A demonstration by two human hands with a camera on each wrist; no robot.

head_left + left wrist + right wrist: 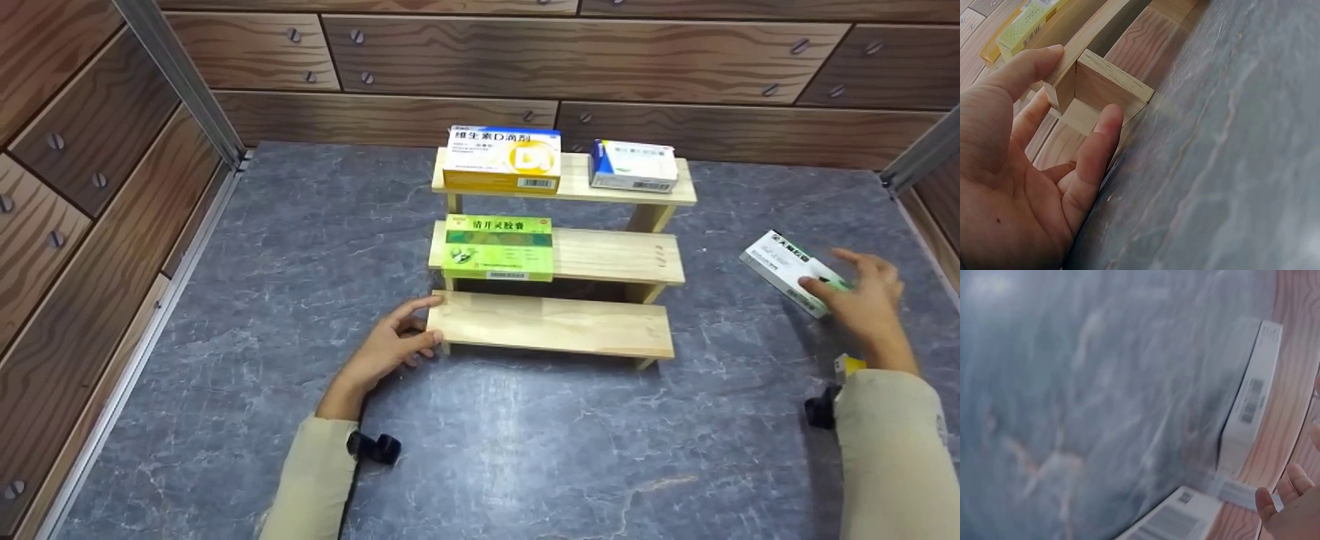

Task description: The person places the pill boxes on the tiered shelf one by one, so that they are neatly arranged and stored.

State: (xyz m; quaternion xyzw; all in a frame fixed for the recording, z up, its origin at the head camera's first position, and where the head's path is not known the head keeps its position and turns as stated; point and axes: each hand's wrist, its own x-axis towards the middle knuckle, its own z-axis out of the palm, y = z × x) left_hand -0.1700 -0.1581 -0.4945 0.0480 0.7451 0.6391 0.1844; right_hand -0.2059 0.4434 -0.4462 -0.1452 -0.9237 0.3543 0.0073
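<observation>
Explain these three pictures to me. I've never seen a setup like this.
There is no robot here: a person works with two bare hands. The wide picture comes from a camera on the head, looking down; the two close ones come from cameras worn on the wrists.

The left hand touches one end of a three-step wooden rack. Its top step carries an orange-and-white box and a blue-and-white box; the middle one carries a green box.

On the gray surface, a white box lies under the right hand, whose fingers are spread; a firm grip isn't visible. A small yellow-and-white box shows beside the sleeve.
</observation>
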